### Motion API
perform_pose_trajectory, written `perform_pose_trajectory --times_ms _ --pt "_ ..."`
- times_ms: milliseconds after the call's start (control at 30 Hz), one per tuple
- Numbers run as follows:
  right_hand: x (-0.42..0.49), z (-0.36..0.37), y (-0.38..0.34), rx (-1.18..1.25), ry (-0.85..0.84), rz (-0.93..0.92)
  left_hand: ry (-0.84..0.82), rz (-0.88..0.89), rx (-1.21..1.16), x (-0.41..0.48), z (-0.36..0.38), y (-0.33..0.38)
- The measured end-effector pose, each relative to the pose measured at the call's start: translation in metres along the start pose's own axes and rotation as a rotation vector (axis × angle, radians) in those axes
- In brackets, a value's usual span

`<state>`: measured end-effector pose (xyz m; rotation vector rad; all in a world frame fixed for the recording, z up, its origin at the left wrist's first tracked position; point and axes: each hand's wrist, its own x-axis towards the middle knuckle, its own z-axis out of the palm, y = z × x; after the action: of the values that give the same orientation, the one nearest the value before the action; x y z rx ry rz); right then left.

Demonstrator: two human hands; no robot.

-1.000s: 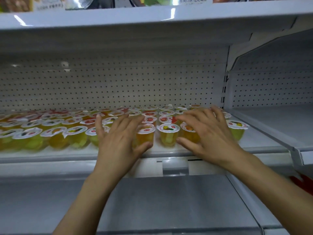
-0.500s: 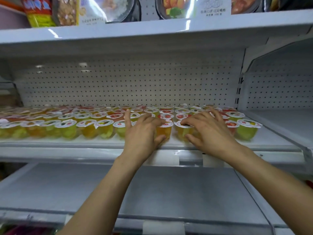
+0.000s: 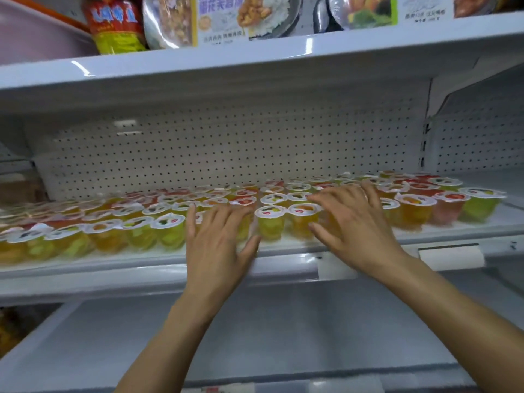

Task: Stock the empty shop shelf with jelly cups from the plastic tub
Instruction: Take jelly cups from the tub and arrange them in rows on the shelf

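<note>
Compared with a second ago the view takes in more: the upper shelf [image 3: 255, 59] and its food packs [image 3: 221, 18] now show, along with a red and yellow packet [image 3: 116, 24] at its left end, and more of the row right of the right hand is in sight. Both hands are where they were, spread over the front rows of jelly cups [image 3: 269, 222], which fill the middle shelf [image 3: 113, 269] from its left end to its right, in front of the white pegboard back [image 3: 226, 148]. The left hand [image 3: 215, 245] is open, palm down, with straight, fanned fingers reaching far over the lids and the thumb out to the right, just beside a yellow-green cup at the near edge. The right hand [image 3: 354, 228] is also open, palm down, angled to the left, its fingers spread over the lids and its thumb low in front of an orange cup. Whether the fingertips press the lids cannot be told. Both forearms come up from the near side over the bare lower shelf [image 3: 283, 330]. The left part of the row is blurred
</note>
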<state>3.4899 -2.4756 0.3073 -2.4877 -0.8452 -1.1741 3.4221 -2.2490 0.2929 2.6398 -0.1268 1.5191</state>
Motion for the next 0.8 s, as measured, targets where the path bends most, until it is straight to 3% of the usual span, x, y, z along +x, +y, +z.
perform_pose_trajectory --times_ms 333,567,800 --pt "0.018 0.008 -0.024 -0.172 -0.16 0.056 -0.237 0.084 0.162 0.04 0.013 0.009" --pt "0.019 0.003 -0.021 -0.142 -0.198 0.044 -0.268 0.094 0.094 0.042 0.008 0.006" --pt "0.027 0.004 -0.037 -0.042 -0.121 0.006 -0.245 0.018 0.141 0.028 -0.016 -0.032"
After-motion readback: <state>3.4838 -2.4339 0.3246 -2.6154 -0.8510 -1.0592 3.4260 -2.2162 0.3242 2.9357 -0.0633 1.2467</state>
